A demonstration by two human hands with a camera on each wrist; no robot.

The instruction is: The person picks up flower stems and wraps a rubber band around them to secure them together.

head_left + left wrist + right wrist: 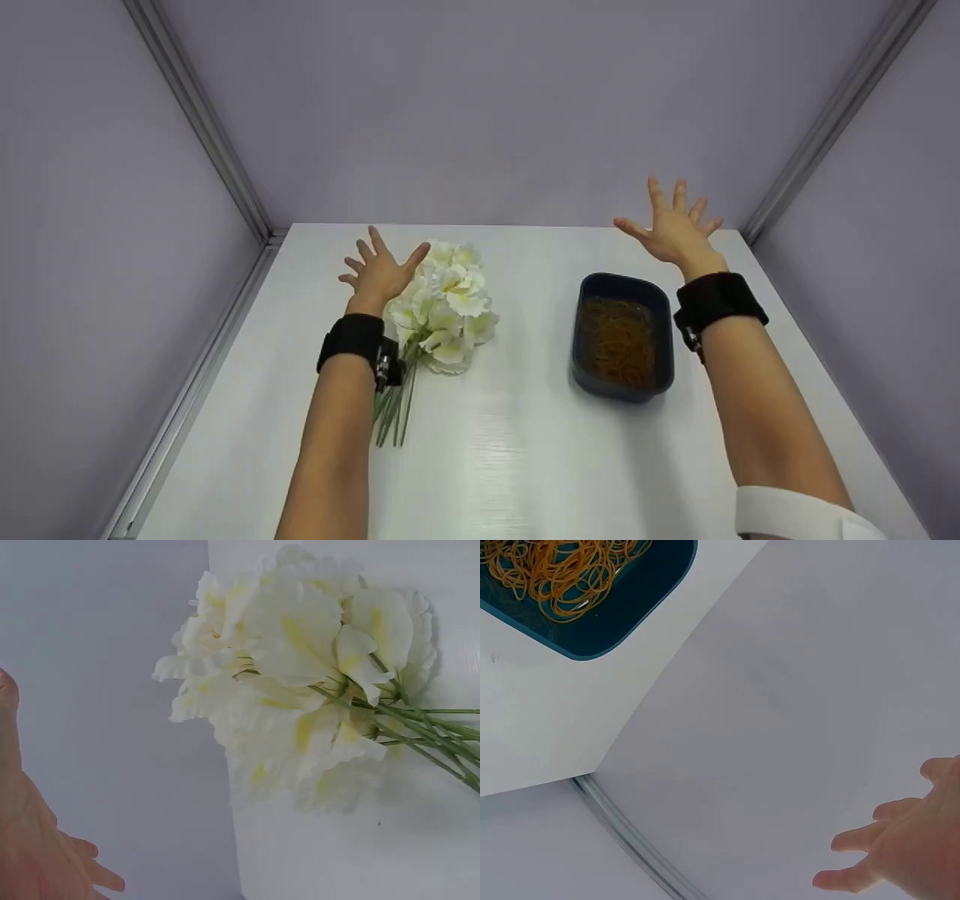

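Nothing picked up yet, both hands empty, so the work looks unstarted. Left hand (379, 271) hangs above the table (510, 450) at the left edge of the flower bunch (444, 309), fingers (375, 241) spread and straight, thumb reaching toward the top blooms; from the head view I can't tell whether the thumb actually touches a petal or just overlaps it, and the left wrist view shows only the edge of the palm well clear of the flowers. The bunch lies flat on the table, white-and-yellow heads pointing away from the person, green stems (395, 416) trailing back toward the near edge and running under the left wrist strap (352, 341). Stems look loose and unbound, no band visible on them. To the right of the bunch, well apart from it, sits a dark blue tray (622, 285), rounded corners, open top. Inside: a tangle of tan rubber bands (619, 341) covering most of the floor; the right wrist view confirms thin loops, piled loosely, none outside the tray that I can see. Right hand (675, 229) is raised beyond the tray's far right corner, near the back wall, fingers (679, 196) fanned apart, holding nothing, not touching tray or bands. My read: bands untouched, flowers untouched, everything left to do.
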